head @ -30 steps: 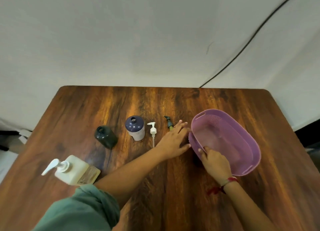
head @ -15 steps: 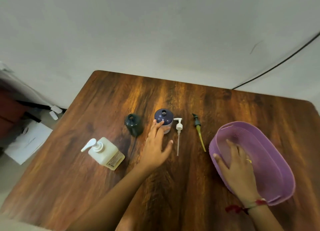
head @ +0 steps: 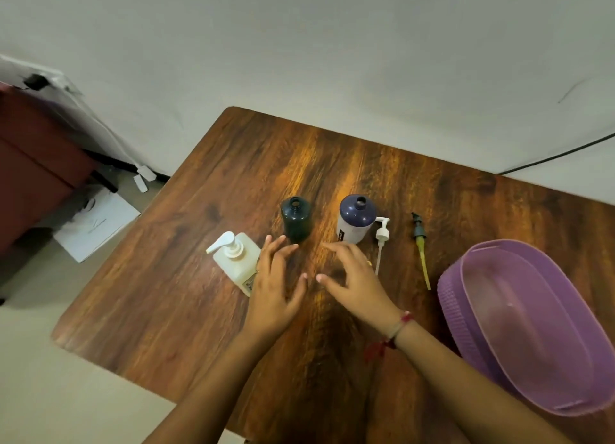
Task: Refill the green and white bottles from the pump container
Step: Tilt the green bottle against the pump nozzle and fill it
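A person leans over a dark wooden surface [head: 332,164], both bare hands hovering low near its middle. The left hand [head: 276,287] is loosely spread and holds nothing. Half a second ago it was beside the white bottle; it has since slid left, into the gap between the pump container and the green bottle. The capless green bottle [head: 295,219] stands upright at twelve o'clock from that hand, just beyond the fingertips. The pump container [head: 234,264], pale with a white nozzle, sits at nine o'clock, right against the hand's edge.

The right hand [head: 356,277], a red thread [head: 399,327] at its wrist, has come out of the purple basket [head: 449,297] and is now open with fingers gently curved, gripping nothing. The white bottle [head: 354,219], dark blue on top and open, stands at twelve o'clock from it. A white pump head [head: 381,240] and a green pump head [head: 420,244] lie flat at two o'clock. The basket sits at three o'clock.
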